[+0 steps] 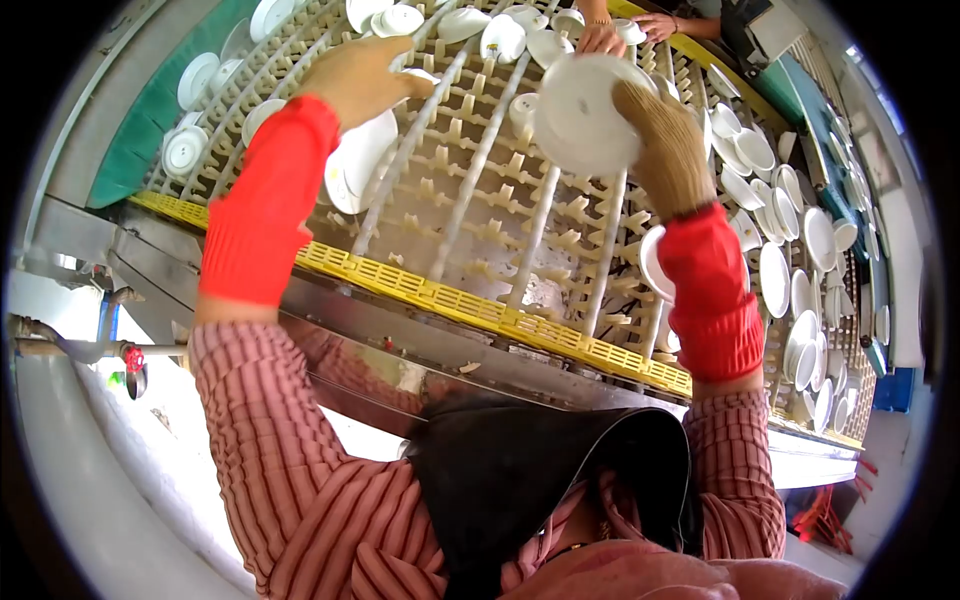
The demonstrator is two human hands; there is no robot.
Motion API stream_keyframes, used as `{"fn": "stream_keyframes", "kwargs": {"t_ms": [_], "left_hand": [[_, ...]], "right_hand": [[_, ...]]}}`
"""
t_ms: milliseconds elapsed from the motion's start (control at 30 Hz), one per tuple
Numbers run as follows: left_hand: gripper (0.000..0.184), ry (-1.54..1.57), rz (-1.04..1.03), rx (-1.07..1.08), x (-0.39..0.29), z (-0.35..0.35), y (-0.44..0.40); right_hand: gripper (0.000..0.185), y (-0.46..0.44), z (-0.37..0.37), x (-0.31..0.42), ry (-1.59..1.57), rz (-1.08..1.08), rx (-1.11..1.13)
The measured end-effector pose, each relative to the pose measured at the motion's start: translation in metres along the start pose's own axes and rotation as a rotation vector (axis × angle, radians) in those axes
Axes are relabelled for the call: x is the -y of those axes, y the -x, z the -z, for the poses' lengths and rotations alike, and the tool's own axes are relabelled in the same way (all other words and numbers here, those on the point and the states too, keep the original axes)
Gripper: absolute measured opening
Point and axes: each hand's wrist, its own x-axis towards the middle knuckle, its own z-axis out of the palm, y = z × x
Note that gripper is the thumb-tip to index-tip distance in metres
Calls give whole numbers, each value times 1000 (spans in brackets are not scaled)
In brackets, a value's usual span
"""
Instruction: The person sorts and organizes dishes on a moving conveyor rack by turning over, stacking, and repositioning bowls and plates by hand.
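My right hand (665, 140), in a tan knitted glove with a red cuff, is closed on the rim of a round white plate (582, 118), held above the conveyor rack. My left hand (355, 78), gloved the same way, reaches over the rack at the left with its fingers and thumb apart. Just beyond its fingertips, a small white dish (424, 76) shows in part. Below that hand a larger white plate (358, 165) leans between the rack's prongs, partly covered by my wrist.
The conveyor (480, 165) has rows of pale prongs, grey rods and a yellow edge strip (430, 293). Several white dishes (503, 37) stand along its far side, and many plates (775, 280) fill the right. Another person's hands (602, 38) work at the far edge.
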Motion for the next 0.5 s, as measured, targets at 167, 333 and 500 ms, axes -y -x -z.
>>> {"fn": "stream_keyframes", "kwargs": {"t_ms": [167, 333, 500], "left_hand": [[46, -309, 137, 394, -33, -37, -53], [36, -432, 200, 275, -15, -76, -64], [37, -405, 339, -127, -26, -54, -62]], "right_hand": [[38, -14, -30, 30, -561, -260, 178], [78, 70, 17, 27, 285, -231, 250], [81, 150, 63, 4, 355, -215, 291]]}}
